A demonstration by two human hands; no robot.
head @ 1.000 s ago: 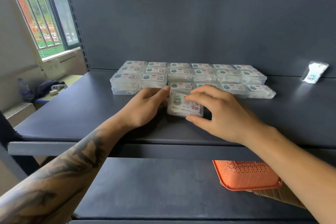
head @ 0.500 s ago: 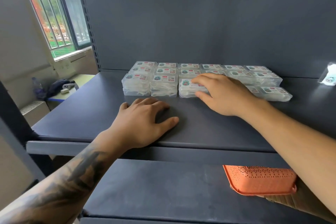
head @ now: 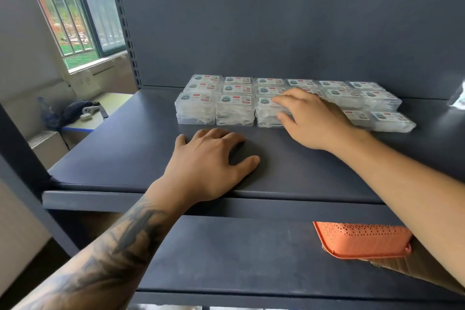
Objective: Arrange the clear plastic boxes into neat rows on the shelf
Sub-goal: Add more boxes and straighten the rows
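Note:
Clear plastic boxes (head: 235, 111) with printed labels stand in rows at the back of the dark shelf (head: 130, 158); the front left ones are stacked two high. My right hand (head: 312, 118) holds the top box (head: 265, 108) of the third front stack, with fingers across its lid and the thumb against its front wall. That hand hides the boxes just behind and to the right. Flat on the bare shelf in front of the rows lies my left hand (head: 211, 161), fingers spread and holding nothing.
An orange perforated basket (head: 362, 240) sits on the lower shelf at the right, under my right forearm. A small white packet (head: 459, 93) lies at the far right edge. The shelf's back panel rises right behind the rows. A window and a low table are off to the left.
My right hand carried the box from the shelf's front onto the third front stack. My left hand let go of it and settled flat on the shelf.

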